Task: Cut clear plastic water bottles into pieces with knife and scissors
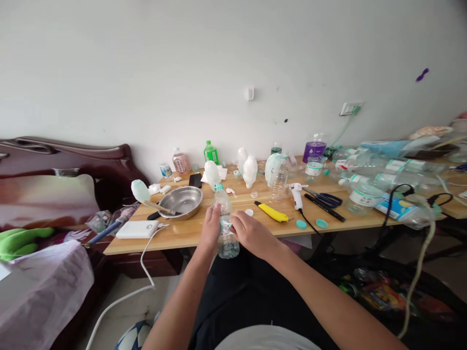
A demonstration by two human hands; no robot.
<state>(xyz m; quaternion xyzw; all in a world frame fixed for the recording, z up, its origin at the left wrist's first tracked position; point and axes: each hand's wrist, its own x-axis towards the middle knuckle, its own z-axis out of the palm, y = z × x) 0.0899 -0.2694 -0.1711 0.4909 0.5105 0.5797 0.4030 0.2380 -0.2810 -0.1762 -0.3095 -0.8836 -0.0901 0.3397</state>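
Over the table's front edge I hold a clear plastic bottle (228,249), slightly tilted, with a teal ring at its neck. My left hand (210,227) is wrapped round its left side. My right hand (251,233) is closed, its fingertips pinching at the bottle's label (225,225); the exact grip is partly hidden. A white bulbous piece (211,173) shows at the top of the bottle; whether it is attached or behind, I cannot tell. A yellow utility knife (273,212) lies right of my hands, beside a white cap (249,213).
A metal bowl (182,201) and white power bank (137,229) sit left. On the right are a glue gun (297,197), scissors (326,198), a black pen (324,207) and several bottles (365,194). More white bulbous pieces (250,171) stand behind. A white cable (143,262) hangs off the edge.
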